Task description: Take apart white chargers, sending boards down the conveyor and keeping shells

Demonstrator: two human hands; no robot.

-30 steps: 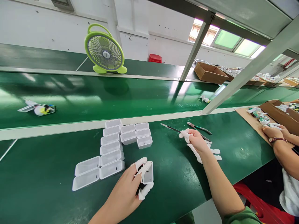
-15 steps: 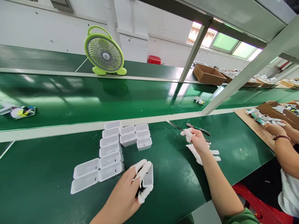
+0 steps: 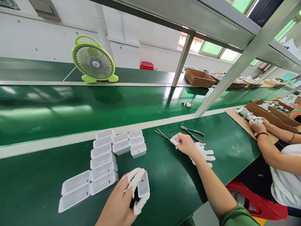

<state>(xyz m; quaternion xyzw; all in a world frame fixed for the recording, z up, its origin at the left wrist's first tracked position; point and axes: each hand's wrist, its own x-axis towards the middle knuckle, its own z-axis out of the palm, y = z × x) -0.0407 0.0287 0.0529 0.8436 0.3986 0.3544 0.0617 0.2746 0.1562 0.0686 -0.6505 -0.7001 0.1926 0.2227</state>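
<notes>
My left hand [image 3: 128,196], white finger covers on its fingertips, grips a small white plastic box [image 3: 144,185] from its left side, with the open top facing me. Something black shows under the palm, too hidden to name. In my right hand [image 3: 182,142], also with covered fingertips, is a pair of metal tweezers [image 3: 163,135], tips apart and pointing up and left. Between the left hand and the belt, similar white boxes [image 3: 103,163] stand in rows, some with a small dark mark inside. Green-handled pliers [image 3: 192,133] and a white glove [image 3: 204,153] lie by my right forearm.
A conveyor belt [image 3: 131,106] runs behind the bench, carrying a small white part [image 3: 187,103]. Beyond it stands a green fan [image 3: 95,62]. A slanting post [image 3: 218,81] rises at the belt edge. At right, a co-worker's hands [image 3: 260,124] hold parts near cardboard boxes [image 3: 265,113].
The view has turned to the right, shifting most things leftward. The tweezers now show two separate tips. My left hand still holds the box, and the parts at the belt's left are out of view.
</notes>
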